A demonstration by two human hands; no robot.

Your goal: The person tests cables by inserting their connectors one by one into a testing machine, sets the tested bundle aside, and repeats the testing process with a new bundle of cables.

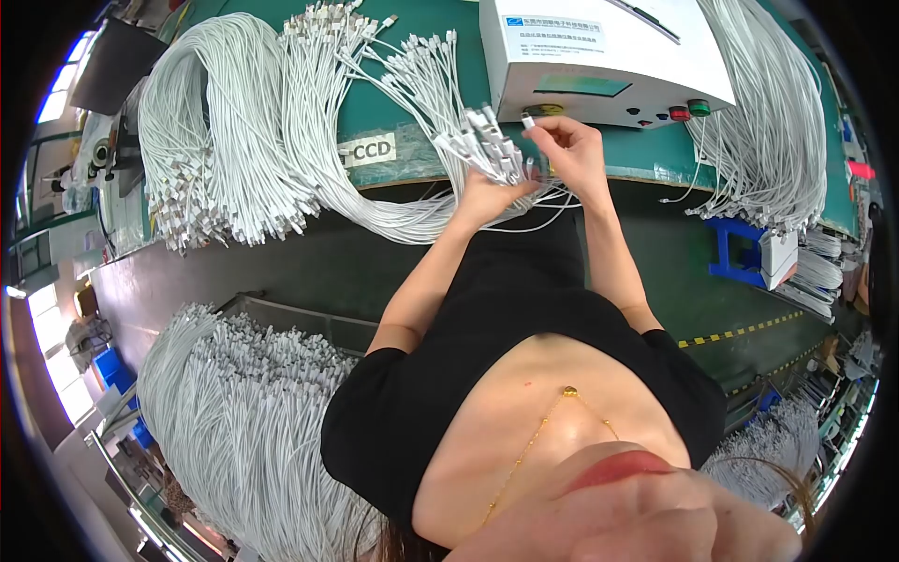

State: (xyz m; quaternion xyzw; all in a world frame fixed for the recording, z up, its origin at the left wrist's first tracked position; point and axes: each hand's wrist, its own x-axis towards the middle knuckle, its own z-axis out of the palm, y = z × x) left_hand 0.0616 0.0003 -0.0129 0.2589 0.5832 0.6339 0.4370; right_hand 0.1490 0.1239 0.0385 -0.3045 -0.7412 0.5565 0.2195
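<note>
My left hand (490,199) is wrapped round a bundle of white cables (487,150), whose metal-tipped plugs fan out above the fingers. Just to its right, my right hand (573,157) pinches one white cable plug (528,121) between thumb and fingertips. That plug points up toward the lower front of a white tester box (599,56) and looks apart from it. The box carries a small display (582,86), a red button (679,113) and a green button (699,108). Loose cable lengths hang below both hands.
Large white cable bundles (225,122) drape over the green table (375,112) on the left, near a CCD label (372,150). More cables (768,112) hang at the right. A heap of cables (253,421) stands at lower left. A blue stool (735,248) is beneath the table's right side.
</note>
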